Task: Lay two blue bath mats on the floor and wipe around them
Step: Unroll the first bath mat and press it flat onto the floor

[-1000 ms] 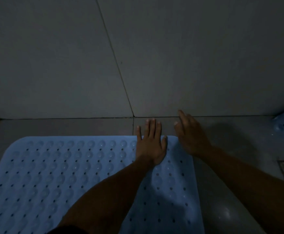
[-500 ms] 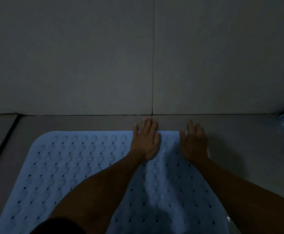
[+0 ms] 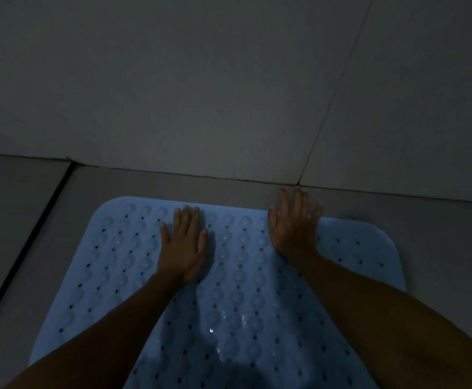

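Observation:
A light blue bath mat (image 3: 237,279) with rows of bumps and small holes lies flat on the grey tiled floor, its far edge a short way from the wall. My left hand (image 3: 182,245) rests palm down on the mat near its far edge, fingers spread. My right hand (image 3: 293,223) lies flat at the mat's far edge, and its fingertips reach past the edge onto the floor by the wall. Neither hand holds anything. The second mat is out of view.
The grey tiled wall (image 3: 201,80) rises just beyond the mat. A dark floor joint (image 3: 24,248) runs diagonally on the left. Bare floor (image 3: 439,242) shows to the right of the mat. The scene is dim.
The view has swung left, so the second mat and the drain at the right have left the frame. Both hands have slid apart along the mat's far edge, the left one leftward.

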